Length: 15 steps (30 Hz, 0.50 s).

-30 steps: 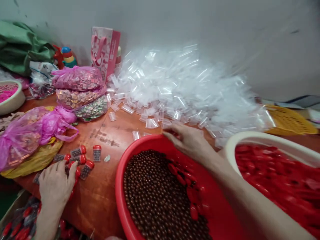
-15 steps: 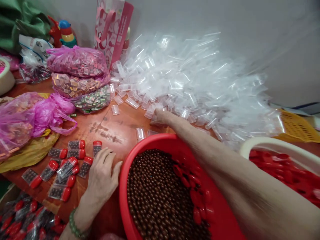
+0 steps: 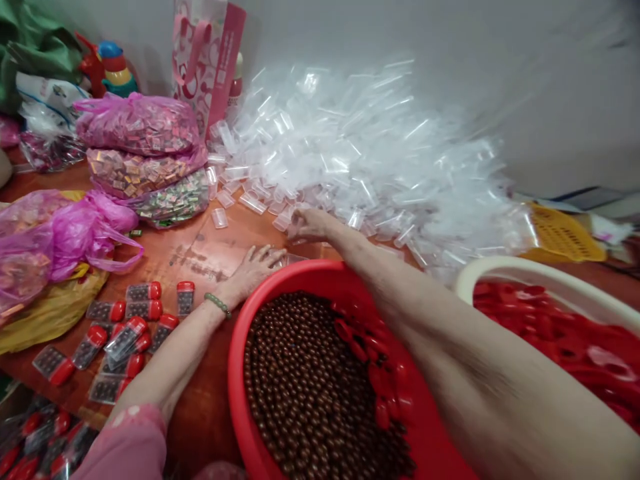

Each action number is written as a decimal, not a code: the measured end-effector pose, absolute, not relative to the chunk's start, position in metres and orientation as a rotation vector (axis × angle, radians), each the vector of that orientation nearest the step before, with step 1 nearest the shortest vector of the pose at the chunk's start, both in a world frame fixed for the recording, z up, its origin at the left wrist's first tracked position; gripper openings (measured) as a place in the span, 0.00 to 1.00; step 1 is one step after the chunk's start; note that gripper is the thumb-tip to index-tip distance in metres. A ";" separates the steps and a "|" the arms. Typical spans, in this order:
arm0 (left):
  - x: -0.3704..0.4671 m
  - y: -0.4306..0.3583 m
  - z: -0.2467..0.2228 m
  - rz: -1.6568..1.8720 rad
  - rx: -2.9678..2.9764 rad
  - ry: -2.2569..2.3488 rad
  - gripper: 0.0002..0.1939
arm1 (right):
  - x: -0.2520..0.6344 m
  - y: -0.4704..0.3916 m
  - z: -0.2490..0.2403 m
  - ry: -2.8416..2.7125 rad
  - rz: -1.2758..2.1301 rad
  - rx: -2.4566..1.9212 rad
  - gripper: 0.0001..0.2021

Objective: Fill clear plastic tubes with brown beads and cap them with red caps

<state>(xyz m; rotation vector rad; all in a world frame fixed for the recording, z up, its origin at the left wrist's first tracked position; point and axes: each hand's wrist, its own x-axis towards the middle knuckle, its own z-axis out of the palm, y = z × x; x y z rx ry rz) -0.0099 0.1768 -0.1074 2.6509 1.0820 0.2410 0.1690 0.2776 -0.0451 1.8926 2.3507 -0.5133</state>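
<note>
My left hand (image 3: 256, 268), with a green bead bracelet at the wrist, lies with fingers spread beside the rim of a red basin (image 3: 239, 347). Its fingertips reach a clear plastic case (image 3: 295, 259), partly hidden by hand and rim. Beyond the basin, my right hand (image 3: 310, 225) hovers low at the near edge of a heap of clear plastic cases (image 3: 345, 160). Its fingers bend downward, somewhat apart, and I see nothing held in them. Brown glossy balls (image 3: 310, 387) fill much of the basin, with red caps (image 3: 373, 360) along its right side.
Filled red-capped cases (image 3: 143, 309) lie on the table (image 3: 200, 360) at left, and more (image 3: 45, 433) sit lower left. Pink bags (image 3: 145, 127) of small packets stand behind. On the right are a cream tub (image 3: 480, 267) of red caps and a yellow basket (image 3: 565, 233).
My left hand has moved from the filled cases up and right to the clear case by the basin. My right hand remains by the heap, its fingers less gathered. The view has shifted slightly.
</note>
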 end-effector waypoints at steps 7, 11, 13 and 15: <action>0.004 0.195 -0.117 0.321 2.702 1.039 0.14 | 0.180 0.223 0.024 2.644 -0.611 2.086 0.17; 0.007 0.195 -0.110 0.348 2.686 1.098 0.11 | 0.188 0.149 0.040 2.673 -1.177 1.717 0.15; 0.007 0.194 -0.110 0.361 2.675 1.111 0.10 | 0.190 0.123 0.023 2.559 -1.303 1.557 0.11; 0.007 0.193 -0.111 0.373 2.655 1.119 0.10 | 0.191 0.111 -0.001 2.474 -1.272 1.540 0.10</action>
